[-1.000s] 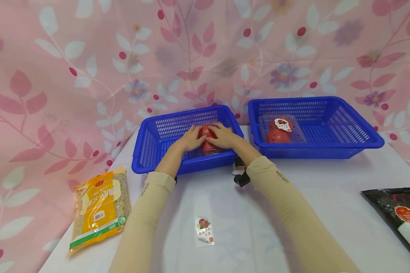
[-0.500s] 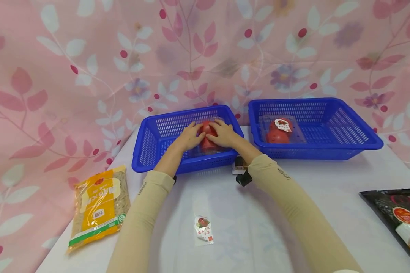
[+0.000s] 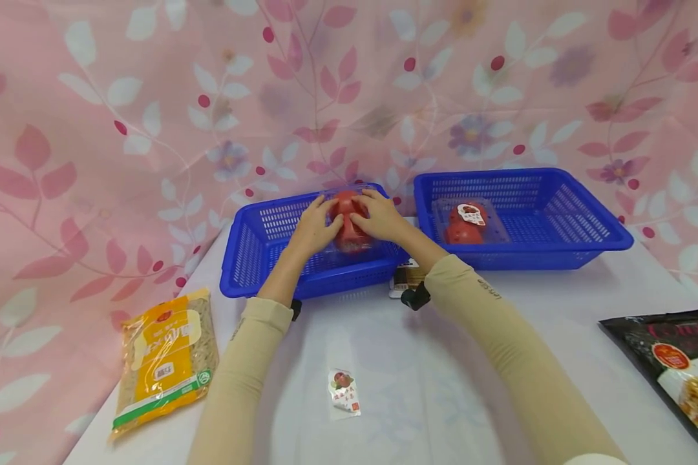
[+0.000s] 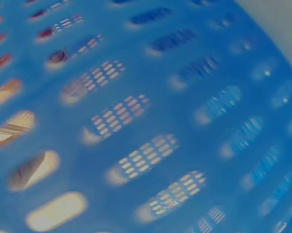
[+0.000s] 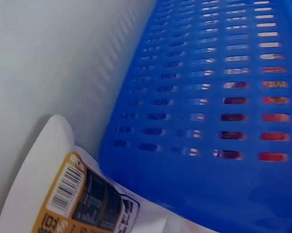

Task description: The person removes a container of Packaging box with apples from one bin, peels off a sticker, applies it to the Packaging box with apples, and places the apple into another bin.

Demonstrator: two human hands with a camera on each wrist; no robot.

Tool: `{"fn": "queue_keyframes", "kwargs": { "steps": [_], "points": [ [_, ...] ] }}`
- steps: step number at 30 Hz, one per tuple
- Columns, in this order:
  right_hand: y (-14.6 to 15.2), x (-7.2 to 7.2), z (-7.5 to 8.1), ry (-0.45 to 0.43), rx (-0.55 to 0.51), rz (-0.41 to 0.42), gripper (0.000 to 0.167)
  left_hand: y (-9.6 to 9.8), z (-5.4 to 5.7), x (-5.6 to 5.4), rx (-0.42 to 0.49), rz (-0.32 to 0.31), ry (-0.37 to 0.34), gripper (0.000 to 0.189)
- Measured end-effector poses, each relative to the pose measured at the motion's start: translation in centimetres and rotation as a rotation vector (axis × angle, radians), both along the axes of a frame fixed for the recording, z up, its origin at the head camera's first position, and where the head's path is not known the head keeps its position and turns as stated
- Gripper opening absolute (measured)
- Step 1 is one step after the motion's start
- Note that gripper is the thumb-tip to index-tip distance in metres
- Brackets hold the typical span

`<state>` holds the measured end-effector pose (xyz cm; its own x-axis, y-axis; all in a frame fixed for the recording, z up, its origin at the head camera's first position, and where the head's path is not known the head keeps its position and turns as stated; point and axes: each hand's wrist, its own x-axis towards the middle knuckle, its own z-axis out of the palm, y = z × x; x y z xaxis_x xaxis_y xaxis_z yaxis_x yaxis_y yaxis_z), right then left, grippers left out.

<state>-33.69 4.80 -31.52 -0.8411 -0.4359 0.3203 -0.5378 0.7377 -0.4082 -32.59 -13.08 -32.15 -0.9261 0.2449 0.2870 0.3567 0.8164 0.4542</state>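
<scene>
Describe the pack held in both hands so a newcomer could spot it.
On the white table, find the left blue basket. At its right end, the left hand and right hand hold a clear pack with red contents. The similar pack in the other basket bears a white sticker; this one shows none.

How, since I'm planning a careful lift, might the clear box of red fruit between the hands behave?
The clear box looks like glossy plastic, so it may flex and slip a little. The red fruit inside looks plump and rounded, so it probably gives most of the weight and could bruise.
</scene>
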Motion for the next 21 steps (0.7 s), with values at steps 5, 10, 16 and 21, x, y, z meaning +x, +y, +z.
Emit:
{"fn": "queue_keyframes", "kwargs": {
  "steps": [5, 10, 16, 21],
  "points": [
    [0.6, 0.6, 1.3, -0.022, -0.042, 0.007, 0.050, 0.2, 1.1, 0.9, 0.042, -0.021, 0.050, 0.048],
    [1.7, 1.5, 2.5, -0.019, -0.067, 0.024, 0.050, 0.7, 2.0, 1.8, 0.044, -0.053, 0.096, 0.047],
    [3.8, 3.4, 3.5, -0.017, -0.079, 0.019, 0.049, 2.1, 3.3, 3.7, 0.045, -0.112, 0.109, 0.048],
    [5.6, 5.4, 4.2, -0.011, -0.081, 0.004, 0.049, 3.4, 4.5, 5.7, 0.039, -0.161, 0.076, 0.050]
  ]
}}
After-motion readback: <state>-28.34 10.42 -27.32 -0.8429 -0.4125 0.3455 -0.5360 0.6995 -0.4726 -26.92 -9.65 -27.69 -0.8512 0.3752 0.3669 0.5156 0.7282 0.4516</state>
